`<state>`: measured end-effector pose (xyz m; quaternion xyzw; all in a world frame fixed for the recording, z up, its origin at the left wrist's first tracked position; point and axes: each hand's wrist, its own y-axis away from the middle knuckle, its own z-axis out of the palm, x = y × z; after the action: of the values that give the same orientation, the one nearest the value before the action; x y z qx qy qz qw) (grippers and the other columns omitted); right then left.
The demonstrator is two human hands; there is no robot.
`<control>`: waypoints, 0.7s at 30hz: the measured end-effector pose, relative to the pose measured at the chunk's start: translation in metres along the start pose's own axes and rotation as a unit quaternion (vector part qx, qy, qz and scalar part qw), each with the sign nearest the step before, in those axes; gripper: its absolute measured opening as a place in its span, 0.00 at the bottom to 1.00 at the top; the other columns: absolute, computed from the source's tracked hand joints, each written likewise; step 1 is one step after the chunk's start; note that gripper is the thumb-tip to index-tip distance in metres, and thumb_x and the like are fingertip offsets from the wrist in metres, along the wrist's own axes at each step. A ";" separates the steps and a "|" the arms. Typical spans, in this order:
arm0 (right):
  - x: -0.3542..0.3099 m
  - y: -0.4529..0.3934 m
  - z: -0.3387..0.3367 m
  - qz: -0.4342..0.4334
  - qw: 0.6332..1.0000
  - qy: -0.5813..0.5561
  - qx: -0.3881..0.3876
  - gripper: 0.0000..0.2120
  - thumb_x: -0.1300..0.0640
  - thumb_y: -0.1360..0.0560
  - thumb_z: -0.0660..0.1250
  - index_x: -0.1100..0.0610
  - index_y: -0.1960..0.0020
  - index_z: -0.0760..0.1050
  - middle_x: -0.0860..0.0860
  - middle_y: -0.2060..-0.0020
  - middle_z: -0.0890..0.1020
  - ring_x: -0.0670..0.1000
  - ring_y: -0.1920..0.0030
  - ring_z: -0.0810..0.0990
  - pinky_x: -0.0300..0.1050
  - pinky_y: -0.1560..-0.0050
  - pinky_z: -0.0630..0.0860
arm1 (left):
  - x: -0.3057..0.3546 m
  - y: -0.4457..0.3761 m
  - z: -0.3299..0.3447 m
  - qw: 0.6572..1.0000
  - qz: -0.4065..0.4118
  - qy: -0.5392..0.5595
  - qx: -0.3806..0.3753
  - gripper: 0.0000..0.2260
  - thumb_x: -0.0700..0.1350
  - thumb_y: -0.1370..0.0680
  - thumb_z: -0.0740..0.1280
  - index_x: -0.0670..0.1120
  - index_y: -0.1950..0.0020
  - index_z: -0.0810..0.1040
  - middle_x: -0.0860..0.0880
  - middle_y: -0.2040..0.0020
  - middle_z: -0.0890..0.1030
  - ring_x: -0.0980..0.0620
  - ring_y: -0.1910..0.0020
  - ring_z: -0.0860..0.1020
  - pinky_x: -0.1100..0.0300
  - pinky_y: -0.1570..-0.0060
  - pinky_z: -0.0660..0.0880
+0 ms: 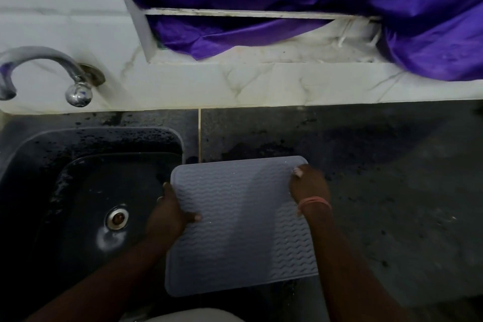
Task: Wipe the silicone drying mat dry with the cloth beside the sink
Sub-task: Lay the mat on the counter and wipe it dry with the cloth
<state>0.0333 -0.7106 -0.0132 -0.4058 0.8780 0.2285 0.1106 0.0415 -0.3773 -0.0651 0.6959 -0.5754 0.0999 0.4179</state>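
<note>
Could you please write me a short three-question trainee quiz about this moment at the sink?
1. True or false: both hands hold the mat.
2. Where does the mat lie? A) fully inside the sink B) on the counter, its left edge over the sink C) on the windowsill
3. Fill in: the wiping cloth is ____ in this view.

Key: 1 true: left hand and right hand grip opposite edges. 2 B. 3 not visible.

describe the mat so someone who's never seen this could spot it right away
Start at the dark sink under the tap. Just right of its basin, over the dark wet counter, is the mat, gripped by the left hand and right hand. It is the only pale grey, wavy-ribbed rectangle.
</note>
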 end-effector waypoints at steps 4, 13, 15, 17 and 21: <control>0.008 -0.003 -0.011 0.000 0.997 0.073 -0.011 0.15 0.53 0.22 0.59 0.56 0.39 0.76 0.60 0.39 0.76 0.63 0.43 0.78 0.55 0.42 0.77 | 0.002 -0.002 0.001 1.000 0.003 0.001 -0.004 0.63 0.50 0.36 0.83 0.44 0.18 0.40 0.38 0.22 0.63 0.38 0.24 0.63 0.44 0.31 0.67; -0.022 -0.005 -0.009 -0.006 0.989 0.123 -0.080 0.20 0.52 0.24 0.64 0.57 0.33 0.72 0.59 0.27 0.65 0.62 0.32 0.70 0.55 0.36 0.72 | 0.007 -0.001 -0.005 1.000 0.001 -0.018 -0.015 0.64 0.52 0.37 0.83 0.45 0.18 0.40 0.38 0.22 0.63 0.37 0.25 0.65 0.46 0.34 0.70; -0.029 0.001 -0.001 -0.019 0.989 0.123 -0.083 0.19 0.53 0.24 0.64 0.57 0.34 0.72 0.58 0.28 0.66 0.61 0.32 0.71 0.53 0.36 0.72 | 0.007 0.000 -0.006 1.000 -0.002 -0.022 -0.019 0.63 0.54 0.38 0.83 0.44 0.18 0.41 0.39 0.22 0.63 0.38 0.24 0.63 0.43 0.30 0.66; -0.037 0.008 0.008 -0.032 0.989 0.120 -0.083 0.18 0.53 0.24 0.64 0.57 0.36 0.73 0.57 0.30 0.69 0.60 0.34 0.71 0.52 0.38 0.72 | 0.009 0.002 -0.007 1.000 -0.008 -0.014 -0.017 0.63 0.55 0.39 0.83 0.46 0.18 0.43 0.41 0.22 0.64 0.39 0.24 0.64 0.41 0.29 0.66; -0.060 0.025 0.027 -0.072 0.985 0.130 -0.089 0.18 0.52 0.24 0.64 0.58 0.36 0.73 0.57 0.35 0.71 0.59 0.37 0.72 0.52 0.39 0.72 | 0.010 0.006 -0.008 1.000 -0.012 -0.005 -0.020 0.63 0.53 0.36 0.82 0.46 0.18 0.39 0.41 0.21 0.62 0.41 0.23 0.63 0.45 0.28 0.64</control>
<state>0.0536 -0.6435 -0.0065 -0.5021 0.8298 0.2424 -0.0248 0.0423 -0.3784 -0.0513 0.6947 -0.5710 0.0797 0.4301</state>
